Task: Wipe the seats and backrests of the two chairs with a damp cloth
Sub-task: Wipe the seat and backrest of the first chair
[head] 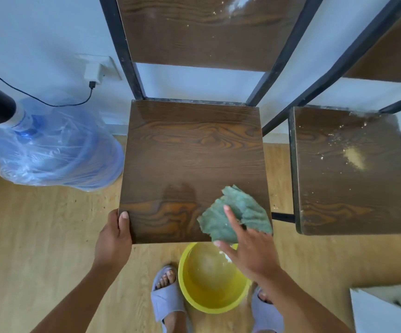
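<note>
A dark wood chair seat (189, 159) lies straight in front of me, glossy and damp-looking. Its backrest (194, 27) rises behind it with white powder near the top right. A green cloth (242, 207) lies crumpled on the seat's front right corner. My right hand (250, 251) rests flat on the cloth with fingers spread. My left hand (114, 239) grips the seat's front left corner, thumb on top. A second chair seat (353, 174) to the right carries crumbs and yellowish powder. Only part of its backrest (391, 51) shows at the upper right.
A yellow basin (189, 292) of water stands on the wooden floor between my slippered feet, just below the seat's front edge. A large blue water bottle (57, 147) wrapped in plastic stands left of the chair. A charger (93, 73) and cable hang on the wall behind.
</note>
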